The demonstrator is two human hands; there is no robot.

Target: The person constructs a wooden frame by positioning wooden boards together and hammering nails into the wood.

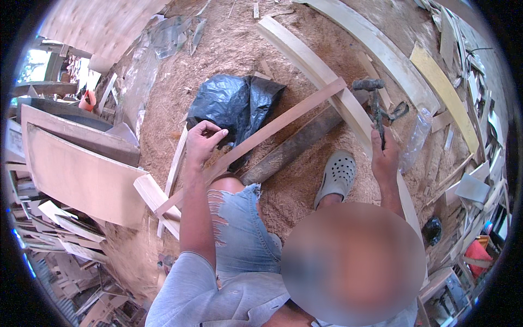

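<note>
My right hand grips a hammer by its handle, with the dark head raised above a long curved wooden beam. My left hand hovers at the near edge of a black plastic bag, its fingers curled and drawn together; whatever they may pinch is too small to make out. A narrow wooden strip runs diagonally below that hand. Its far end lies across the curved beam, and its near end rests over a pale wood piece beside my left forearm.
A dark, worn timber lies under the strip on sawdust-covered ground. Curved wooden panels stand at the left. Right of the hammer are a clear plastic bottle, a yellowish curved board and piled offcuts. My foot wears a grey clog.
</note>
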